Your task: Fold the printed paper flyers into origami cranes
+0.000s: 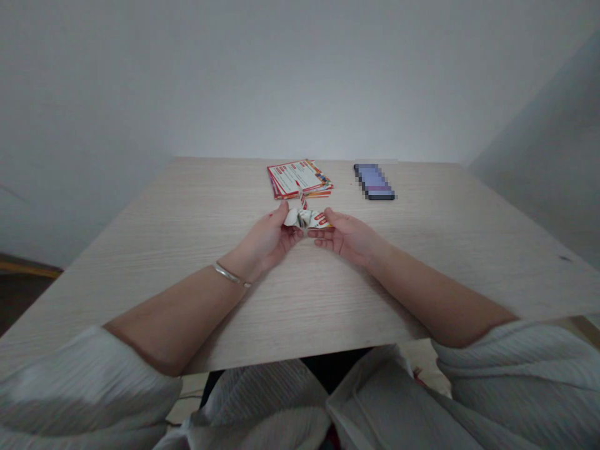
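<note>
Between my two hands is a crumpled, folded piece of printed paper (307, 219), white with red print and a little yellow on its right part. My left hand (274, 234) pinches its left end, thumb on top and fingers below. The right end is gripped by my right hand (349, 234) in the same way, with the fingers curled underneath. A narrow twisted red-and-white strip (304, 200) rises just beyond the paper; whether it is joined to it I cannot tell. Behind lies a stack of printed cards (300, 176), white with red borders.
A phone (375, 181), its screen blurred out, rests to the right of the cards. Everything lies on a pale wood-grain table (164, 250), which meets a plain wall (300, 81) at the back. The table's front edge runs close to my lap.
</note>
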`<state>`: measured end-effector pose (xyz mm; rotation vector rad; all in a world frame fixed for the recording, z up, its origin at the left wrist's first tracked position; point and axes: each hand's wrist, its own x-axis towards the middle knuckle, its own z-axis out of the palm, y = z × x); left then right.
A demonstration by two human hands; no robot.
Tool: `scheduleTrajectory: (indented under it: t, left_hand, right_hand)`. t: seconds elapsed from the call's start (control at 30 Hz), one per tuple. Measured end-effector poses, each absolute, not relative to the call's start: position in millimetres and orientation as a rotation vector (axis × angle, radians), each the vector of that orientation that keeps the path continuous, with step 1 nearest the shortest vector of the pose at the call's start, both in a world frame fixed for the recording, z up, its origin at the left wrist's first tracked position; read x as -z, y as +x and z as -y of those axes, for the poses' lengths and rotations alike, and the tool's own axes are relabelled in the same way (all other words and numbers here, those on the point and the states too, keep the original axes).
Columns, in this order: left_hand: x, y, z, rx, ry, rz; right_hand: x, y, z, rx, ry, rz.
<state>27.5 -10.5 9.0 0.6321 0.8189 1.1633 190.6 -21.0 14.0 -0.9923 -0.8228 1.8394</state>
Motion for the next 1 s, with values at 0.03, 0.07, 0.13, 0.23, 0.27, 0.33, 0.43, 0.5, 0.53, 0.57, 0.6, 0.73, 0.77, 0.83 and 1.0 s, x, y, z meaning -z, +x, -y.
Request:
scheduleTrajectory:
  t: [0.03, 0.07, 0.13, 0.23, 0.27, 0.33, 0.43, 0.5, 0.53, 0.57, 0.6, 0.73, 0.77, 0.83, 1.0]
  left_hand:
    - [-11, 28, 11, -1.156, 0.613, -0.829]
    - [-13, 29, 11, -1.148, 0.593, -0.837]
    - [-16, 30, 11, -1.141, 0.545, -0.857]
    - [-17, 28, 10, -1.158, 0.457, -0.885]
    - [-17, 26, 9, -1.171, 0.427, -0.895]
    - [-17, 22, 6, -1.198, 0.392, -0.892]
    - [-17, 17, 5, -1.168, 0.427, -0.848]
    - [-15, 17, 6, -1.125, 0.488, -0.840]
    - [-14, 17, 7, -1.119, 0.539, -0.848]
    - [-12, 18, 8, -1.133, 0.606, -0.859]
    - [-10, 19, 9, -1.152, 0.696, -0.871]
    - [-2, 19, 9, -1.297, 1.167, -0.933]
    - [-1, 18, 7, -1.292, 1.244, -0.938]
    - [0, 16, 3, -1.276, 1.338, -0.960]
    - [1, 13, -4, -1.273, 1.307, -1.025]
  right_hand:
    - [-15, 190, 21, -1.834, -0.996, 0.816]
    - [-15, 190, 21, -1.828, -0.995, 0.810]
    - [-15, 191, 20, -1.817, -0.982, 0.805]
    - [-13, 194, 18, -1.782, -0.959, 0.790]
    - [-13, 195, 18, -1.773, -0.955, 0.787]
    - [-12, 196, 17, -1.761, -0.966, 0.793]
    - [-12, 196, 16, -1.739, -1.019, 0.815]
    - [-13, 196, 16, -1.712, -1.051, 0.813]
    - [-13, 197, 15, -1.703, -1.060, 0.812]
    - [-13, 197, 14, -1.697, -1.068, 0.814]
    - [-13, 198, 14, -1.692, -1.075, 0.822]
    - [-11, 199, 10, -1.662, -1.118, 0.973]
    - [-10, 199, 9, -1.654, -1.124, 1.038]
    - [-7, 198, 7, -1.634, -1.124, 1.185]
    - [1, 199, 3, -1.424, -1.203, 1.407]
